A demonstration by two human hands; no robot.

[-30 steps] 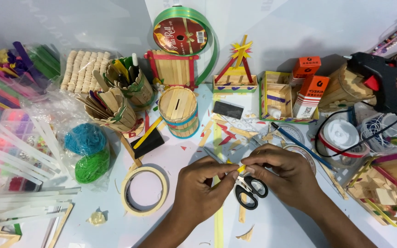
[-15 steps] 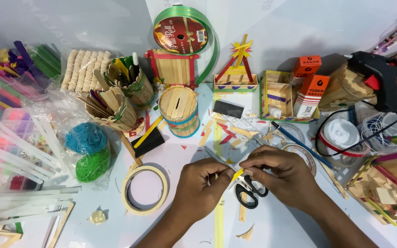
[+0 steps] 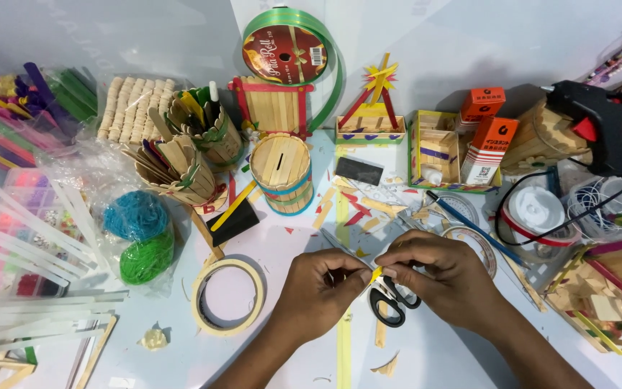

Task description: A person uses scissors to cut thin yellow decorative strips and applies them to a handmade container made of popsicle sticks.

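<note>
Between both hands sat a small yellow stick piece (image 3: 375, 274): left hand (image 3: 318, 288) and right hand (image 3: 440, 277) each pinched an end. Looked light, stiff, brittle; grip by the ends. Black-handled scissors (image 3: 391, 302) lay just below.

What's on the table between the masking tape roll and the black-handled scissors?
In the head view, only the left hand lies between the masking tape roll and the scissors, pinching a small yellow piece.

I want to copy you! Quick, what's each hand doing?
Left hand: closed, pinching the small yellow piece.
Right hand: closed, pinching the same piece, with the black scissors under it.
</note>
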